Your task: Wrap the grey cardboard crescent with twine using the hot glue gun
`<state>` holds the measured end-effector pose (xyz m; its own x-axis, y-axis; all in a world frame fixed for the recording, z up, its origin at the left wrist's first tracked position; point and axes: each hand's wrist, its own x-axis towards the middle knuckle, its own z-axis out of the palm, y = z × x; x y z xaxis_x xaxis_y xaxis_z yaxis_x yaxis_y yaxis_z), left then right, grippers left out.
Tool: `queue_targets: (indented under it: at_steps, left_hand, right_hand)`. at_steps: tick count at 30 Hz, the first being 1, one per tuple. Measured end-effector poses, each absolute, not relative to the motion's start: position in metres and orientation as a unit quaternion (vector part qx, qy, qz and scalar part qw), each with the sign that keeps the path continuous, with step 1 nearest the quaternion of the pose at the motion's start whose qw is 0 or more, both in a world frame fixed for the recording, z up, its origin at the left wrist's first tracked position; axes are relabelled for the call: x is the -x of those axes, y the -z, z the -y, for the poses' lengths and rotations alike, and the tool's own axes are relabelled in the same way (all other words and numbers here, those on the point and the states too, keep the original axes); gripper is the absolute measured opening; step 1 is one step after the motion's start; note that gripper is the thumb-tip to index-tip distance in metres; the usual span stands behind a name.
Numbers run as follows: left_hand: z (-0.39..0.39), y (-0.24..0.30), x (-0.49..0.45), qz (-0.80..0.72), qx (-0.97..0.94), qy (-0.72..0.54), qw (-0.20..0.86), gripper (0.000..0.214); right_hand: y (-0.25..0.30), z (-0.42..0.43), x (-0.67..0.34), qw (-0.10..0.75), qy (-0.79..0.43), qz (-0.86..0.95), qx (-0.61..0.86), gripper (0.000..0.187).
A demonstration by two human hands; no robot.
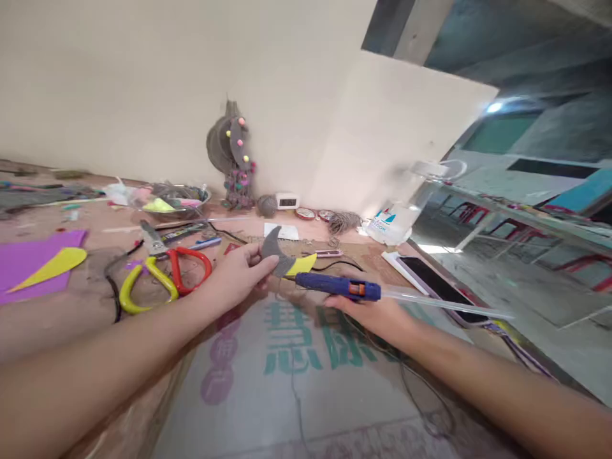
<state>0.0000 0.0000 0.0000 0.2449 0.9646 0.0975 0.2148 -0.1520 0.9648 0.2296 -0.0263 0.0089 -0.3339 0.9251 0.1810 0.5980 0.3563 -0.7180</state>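
My left hand (236,274) pinches a grey crescent-shaped foam piece (275,252) between thumb and fingers, held just above the table. A yellow foam piece (302,264) lies right beside it, partly under the grey one. My right hand (373,313) grips a blue hot glue gun (337,285) with an orange trigger. Its nozzle points left, close to the grey and yellow pieces. A clear glue stick (444,305) sticks out of its back to the right.
Scissors (165,271) with one yellow and one red handle lie at left, near a purple foam sheet (29,258) with a yellow leaf shape (52,266). A phone (437,285) lies at right. A bowl of scraps (169,201), a decorated grey craft (232,153) and a small clock (287,201) stand along the wall.
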Motion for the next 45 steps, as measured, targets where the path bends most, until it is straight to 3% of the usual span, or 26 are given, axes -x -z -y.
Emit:
queue_targets:
  at_steps: [17,45]
  left_hand:
    - [-0.0033,0.0056,0.003,-0.446,-0.639,-0.415,0.47,0.021]
    - [-0.0002,0.0011,0.0032,-0.456,-0.649,-0.4,0.458,0.022]
  right_hand:
    - [-0.0082,0.0234,-0.234,0.295,-0.227,0.778,0.506,0.028]
    - [-0.01,0.0218,-0.2333,0.351,-0.309,0.734,0.493,0.026]
